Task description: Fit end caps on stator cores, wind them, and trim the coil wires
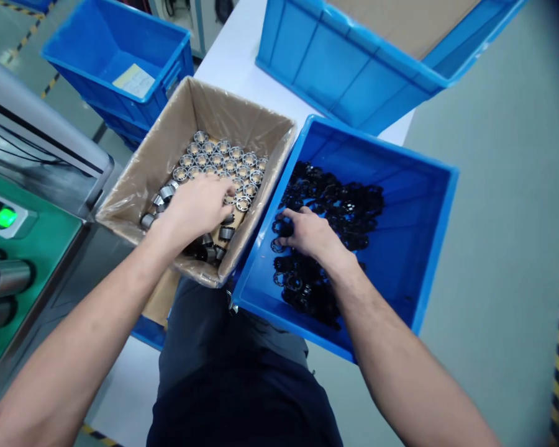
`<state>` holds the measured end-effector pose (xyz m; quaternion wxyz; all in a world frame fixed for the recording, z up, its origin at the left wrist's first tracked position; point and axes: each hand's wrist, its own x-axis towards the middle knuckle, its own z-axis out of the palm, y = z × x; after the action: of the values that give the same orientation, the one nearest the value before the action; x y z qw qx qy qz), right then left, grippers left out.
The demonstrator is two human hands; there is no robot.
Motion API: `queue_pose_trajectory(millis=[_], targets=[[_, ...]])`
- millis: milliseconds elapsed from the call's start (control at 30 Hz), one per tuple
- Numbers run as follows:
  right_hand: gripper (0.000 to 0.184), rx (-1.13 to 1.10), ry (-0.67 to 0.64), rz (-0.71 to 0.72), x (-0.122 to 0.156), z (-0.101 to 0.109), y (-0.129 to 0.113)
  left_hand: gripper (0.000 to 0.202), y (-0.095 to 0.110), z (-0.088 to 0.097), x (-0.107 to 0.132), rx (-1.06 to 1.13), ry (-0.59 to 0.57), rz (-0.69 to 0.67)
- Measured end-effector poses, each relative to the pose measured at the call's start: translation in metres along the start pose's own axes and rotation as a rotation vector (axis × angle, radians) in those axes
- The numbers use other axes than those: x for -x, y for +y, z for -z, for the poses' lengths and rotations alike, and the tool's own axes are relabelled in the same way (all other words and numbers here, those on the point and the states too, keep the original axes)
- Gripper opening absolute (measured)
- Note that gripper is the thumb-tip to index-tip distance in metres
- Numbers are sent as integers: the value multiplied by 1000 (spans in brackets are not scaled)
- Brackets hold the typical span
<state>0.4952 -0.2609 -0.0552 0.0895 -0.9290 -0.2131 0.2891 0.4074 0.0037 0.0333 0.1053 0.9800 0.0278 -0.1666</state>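
Observation:
My left hand (202,202) is inside the lined carton (142,180), palm down over metal rings (217,160) standing in rows. Its fingers are bent and apart at the right side of the rows, with nothing visible between them; the palm hides the rings below. Darker-sided rings (226,233) lie loosely near the carton's front. My right hand (310,233) reaches into the blue bin (400,248), among a heap of black toothed rings (335,198). Thumb and fingers close around a black ring (282,227) at the bin's left side.
A larger blue crate (326,68) with cardboard inside stands on the white table (237,56) behind. Another blue bin (116,49) holding a paper sits at back left. At left is a green machine top (51,230) with a lit green button (4,217) and metal cylinders (9,279).

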Motion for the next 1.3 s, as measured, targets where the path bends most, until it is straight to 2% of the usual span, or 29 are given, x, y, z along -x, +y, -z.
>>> queue_pose_trajectory(millis=[100, 200, 300, 433, 533, 600, 633, 700, 733, 833, 900, 967, 1067, 1200, 1300], targets=[[59, -39, -45, 78, -3, -1, -2, 32, 18, 1, -38, -27, -78, -6], [49, -122, -77, 118, -6, -1, -1, 37, 29, -7, -67, -38, -95, 8], [41, -236, -114, 113, -9, -2, 0, 37, 32, -17, -80, -36, -92, 7], [38, -433, -109, 59, -11, -1, 0, 29, 29, -22, -81, 17, -63, -9], [35, -654, -114, -15, -10, 6, 2, 24, 18, -14, -74, 67, -2, -30], [41, -830, -111, -74, -10, 12, 4, 23, 8, -7, -66, 157, 108, -46], [44, -919, -102, -102, -10, 15, 4, 23, 4, -5, -61, 275, 180, -53], [48, -1082, -88, -138, -10, 18, 0, 21, -1, -2, -48, 686, 302, -45], [47, -1152, -87, -148, -9, 18, -4, 21, -1, -2, -40, 943, 326, -24], [34, -1303, -79, -151, -10, 15, -18, 24, 10, -4, -15, 1554, 245, 72], [25, -1361, -34, -142, -10, 14, -23, 22, 23, -8, 2, 1748, 191, 106], [30, -1392, 43, -113, -8, 19, -23, 29, 36, -14, 16, 1808, 202, 116], [51, -1417, 182, -21, 2, 32, -20, 51, 49, -25, 33, 1799, 267, 119], [65, -1402, 272, 307, 30, 39, -33, 48, 56, -38, 47, 1824, 319, 16], [57, -1286, 323, 483, 55, 35, -52, 46, 56, -46, 54, 1733, 337, -129]])
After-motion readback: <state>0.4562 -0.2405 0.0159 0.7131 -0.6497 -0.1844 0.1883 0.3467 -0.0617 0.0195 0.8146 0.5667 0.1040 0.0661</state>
